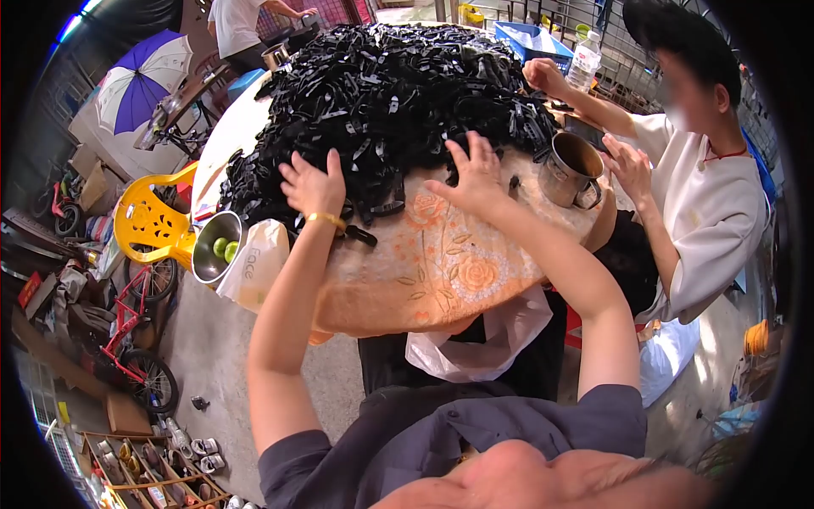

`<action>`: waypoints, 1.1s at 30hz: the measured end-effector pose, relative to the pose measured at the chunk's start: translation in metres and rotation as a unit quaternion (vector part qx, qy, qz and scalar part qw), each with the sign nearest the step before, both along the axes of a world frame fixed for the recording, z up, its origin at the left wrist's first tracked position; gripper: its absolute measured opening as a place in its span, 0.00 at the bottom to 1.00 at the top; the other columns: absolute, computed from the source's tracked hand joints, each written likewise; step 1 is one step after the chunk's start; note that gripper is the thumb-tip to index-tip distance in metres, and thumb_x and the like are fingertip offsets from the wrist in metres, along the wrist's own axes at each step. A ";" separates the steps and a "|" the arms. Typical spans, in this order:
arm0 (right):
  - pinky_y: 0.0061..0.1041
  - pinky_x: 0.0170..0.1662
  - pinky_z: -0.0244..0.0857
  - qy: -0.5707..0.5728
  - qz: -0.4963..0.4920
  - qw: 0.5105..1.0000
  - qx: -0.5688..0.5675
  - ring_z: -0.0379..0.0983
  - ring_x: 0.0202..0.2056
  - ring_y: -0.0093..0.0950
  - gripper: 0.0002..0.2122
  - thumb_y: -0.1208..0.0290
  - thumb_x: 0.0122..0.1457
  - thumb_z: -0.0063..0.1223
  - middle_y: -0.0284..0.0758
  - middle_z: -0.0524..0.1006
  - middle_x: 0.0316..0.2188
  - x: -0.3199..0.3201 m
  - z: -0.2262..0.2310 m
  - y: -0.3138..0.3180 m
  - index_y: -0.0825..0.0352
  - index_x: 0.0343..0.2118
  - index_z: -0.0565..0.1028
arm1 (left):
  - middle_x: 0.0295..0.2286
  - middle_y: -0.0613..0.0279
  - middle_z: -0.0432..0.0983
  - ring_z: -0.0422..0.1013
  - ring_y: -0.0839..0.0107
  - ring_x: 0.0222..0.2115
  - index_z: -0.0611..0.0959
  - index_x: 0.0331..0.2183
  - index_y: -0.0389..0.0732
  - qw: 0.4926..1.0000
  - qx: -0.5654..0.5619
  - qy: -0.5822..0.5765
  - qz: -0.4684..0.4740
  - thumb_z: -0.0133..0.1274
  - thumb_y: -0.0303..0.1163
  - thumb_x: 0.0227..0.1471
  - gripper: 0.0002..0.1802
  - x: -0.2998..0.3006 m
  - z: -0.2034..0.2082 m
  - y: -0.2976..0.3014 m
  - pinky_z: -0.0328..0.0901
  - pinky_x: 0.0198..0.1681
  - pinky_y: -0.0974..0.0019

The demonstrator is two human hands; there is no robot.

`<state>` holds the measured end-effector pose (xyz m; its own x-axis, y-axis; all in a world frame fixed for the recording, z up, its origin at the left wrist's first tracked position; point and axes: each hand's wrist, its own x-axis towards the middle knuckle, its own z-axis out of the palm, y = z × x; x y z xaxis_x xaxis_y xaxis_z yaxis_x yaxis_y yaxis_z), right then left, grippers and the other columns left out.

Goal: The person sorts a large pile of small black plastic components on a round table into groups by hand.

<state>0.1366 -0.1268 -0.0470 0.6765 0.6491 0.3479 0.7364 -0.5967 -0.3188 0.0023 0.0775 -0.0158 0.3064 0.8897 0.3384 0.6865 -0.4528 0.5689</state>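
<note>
A large heap of black straps (398, 93) with small shiny plastic pieces covers the far part of a round table. The table's cloth (373, 293) is orange and floral. At the heap's near left edge is my left hand (315, 187), a yellow bangle on its wrist and its fingers spread. My right hand (475, 176) is further right, over the heap's near edge, with fingers apart too. Neither hand grips anything that I can see; whether the fingertips touch the straps is unclear. A black strap piece (363, 237) lies on the cloth beside my left wrist.
A metal mug (560, 185) stands near the table's right edge, close to a co-worker (708, 195). At the left edge are a steel bowl (206, 252) with green fruit and a white paper bag (257, 265). A yellow plastic chair (146, 214) stands beyond. A plastic bag (462, 348) hangs below the near edge.
</note>
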 end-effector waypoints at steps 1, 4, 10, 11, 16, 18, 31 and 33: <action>0.46 0.60 0.38 0.014 0.048 0.999 0.021 0.44 0.60 0.48 0.39 0.36 0.44 0.48 0.51 0.51 0.59 0.001 0.000 0.000 0.58 0.56 0.60 | 0.58 0.46 0.48 0.49 0.39 0.55 0.57 0.57 0.42 0.999 -0.021 -0.022 0.018 0.44 0.61 0.47 0.44 0.017 0.003 -0.004 0.49 0.55 0.45; 0.44 0.59 0.42 -0.056 0.042 0.993 0.095 0.48 0.58 0.45 0.37 0.37 0.46 0.47 0.47 0.57 0.56 0.012 0.009 0.005 0.61 0.53 0.64 | 0.57 0.47 0.49 0.54 0.40 0.52 0.59 0.56 0.44 0.995 0.040 -0.092 0.008 0.46 0.60 0.46 0.43 0.048 -0.006 0.014 0.51 0.54 0.48; 0.54 0.57 0.40 -0.026 -0.113 0.991 0.063 0.45 0.60 0.44 0.41 0.32 0.46 0.42 0.48 0.54 0.57 0.048 -0.001 0.018 0.57 0.58 0.57 | 0.57 0.47 0.48 0.54 0.51 0.55 0.63 0.55 0.45 0.969 0.049 -0.227 -0.078 0.51 0.60 0.43 0.43 0.084 -0.002 0.050 0.56 0.54 0.58; 0.55 0.56 0.41 0.014 -0.073 0.996 0.047 0.45 0.60 0.45 0.41 0.32 0.45 0.41 0.48 0.55 0.57 0.034 0.003 0.026 0.55 0.58 0.57 | 0.57 0.47 0.48 0.54 0.51 0.55 0.63 0.55 0.45 0.970 0.051 -0.227 -0.077 0.51 0.60 0.43 0.43 0.089 -0.004 0.053 0.56 0.54 0.58; 0.45 0.57 0.47 -0.079 0.008 0.996 0.050 0.48 0.57 0.52 0.38 0.34 0.46 0.44 0.53 0.57 0.56 0.016 0.003 0.034 0.55 0.56 0.63 | 0.57 0.51 0.50 0.51 0.56 0.57 0.63 0.55 0.43 0.930 0.027 -0.303 -0.206 0.54 0.58 0.43 0.43 0.121 0.004 0.063 0.52 0.57 0.61; 0.45 0.56 0.48 -0.083 0.021 0.995 0.048 0.48 0.57 0.54 0.38 0.34 0.45 0.45 0.53 0.57 0.56 0.014 0.004 0.033 0.56 0.55 0.64 | 0.56 0.51 0.54 0.53 0.57 0.56 0.65 0.54 0.39 0.916 0.039 -0.322 -0.238 0.56 0.55 0.43 0.42 0.131 0.006 0.065 0.50 0.57 0.63; 0.47 0.56 0.51 -0.122 0.142 0.980 0.063 0.52 0.55 0.57 0.32 0.45 0.43 0.56 0.62 0.57 0.52 0.004 0.007 0.026 0.60 0.50 0.69 | 0.50 0.55 0.66 0.67 0.58 0.47 0.71 0.51 0.48 0.926 0.073 -0.134 -0.344 0.53 0.64 0.38 0.42 0.177 0.045 0.023 0.61 0.50 0.64; 0.46 0.56 0.51 -0.121 0.148 0.979 0.069 0.53 0.55 0.57 0.31 0.47 0.44 0.56 0.62 0.57 0.53 0.004 0.009 0.022 0.60 0.50 0.68 | 0.51 0.57 0.65 0.63 0.55 0.50 0.68 0.53 0.52 0.933 0.052 -0.073 -0.349 0.50 0.66 0.38 0.43 0.185 0.051 0.012 0.60 0.51 0.59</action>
